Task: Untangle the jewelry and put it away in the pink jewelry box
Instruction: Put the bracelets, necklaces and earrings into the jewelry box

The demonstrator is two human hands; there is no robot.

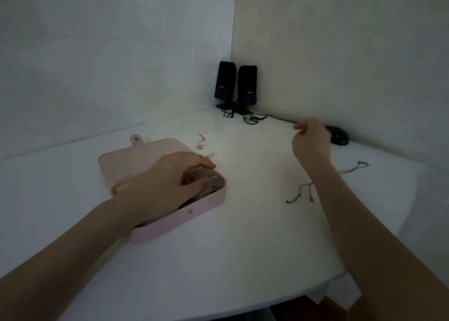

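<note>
One pink jewelry box [194, 214] is seen open on the white table [243, 235]; the left hand [165, 182] is laid inside, fingers loose. The right hand [311, 143] is raised, fingertips pinched (contents unclear). Three small earrings [201, 142], one chain [306, 189], two speakers [235, 85], one mouse [339, 136]; corner walls.

Pink jewelry box [194, 214]: lay open on the white table [243, 248], lid [136, 160] flat behind the tray, snap tab at its far edge. Left hand [165, 184]: rested palm-down over the tray, fingers reaching into the compartments; what they touched could not be told. Small gold-toned earrings [202, 142]: loose on the table just beyond the left fingertips. Right hand [312, 142]: raised above the table, fingers curled, thumb and forefinger close together; any item pinched too small to make out. Chain necklace [303, 192]: lay on the table under the right forearm, trailing to its right. Black mouse [339, 136]: just right of the right hand. Two black speakers [235, 85]: in the corner, beyond both hands.
</note>
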